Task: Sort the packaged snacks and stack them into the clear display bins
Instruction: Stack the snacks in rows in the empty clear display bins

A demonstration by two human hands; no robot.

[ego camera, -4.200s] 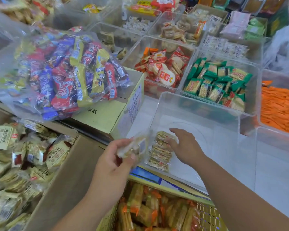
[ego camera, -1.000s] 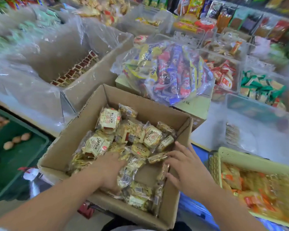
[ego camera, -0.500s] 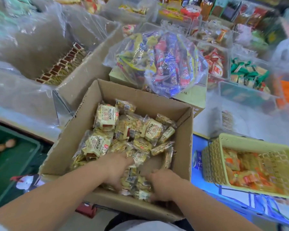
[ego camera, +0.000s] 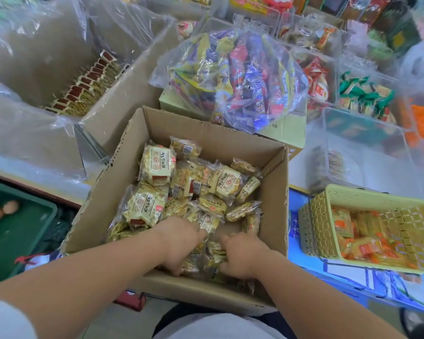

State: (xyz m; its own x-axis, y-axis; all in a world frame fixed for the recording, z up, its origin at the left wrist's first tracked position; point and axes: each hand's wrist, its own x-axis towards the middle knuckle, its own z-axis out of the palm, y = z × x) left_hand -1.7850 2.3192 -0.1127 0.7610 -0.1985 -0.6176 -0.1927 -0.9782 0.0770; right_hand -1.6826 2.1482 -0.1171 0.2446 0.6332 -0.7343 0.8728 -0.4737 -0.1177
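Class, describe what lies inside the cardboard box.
Heaped yellow snack packets. The left hand and right hand reach among the nearest ones, hiding those beneath; fingertips unseen.

A snack shop is indicated: clear bins (ego camera: 367,133) of packaged snacks at 1 o'clock, stock cartons (ego camera: 132,148) around.

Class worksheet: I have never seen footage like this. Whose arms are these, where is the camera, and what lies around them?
There is no machine: a person wears one wide-angle camera on the head, looking down at their own bare arms. The left hand and right hand reach into a cardboard box of yellow snack packets. Their fingers are buried among the packets, so a grip cannot be confirmed. Behind sits a clear bag of mixed snacks; to the right, a clear bin and a yellow basket.
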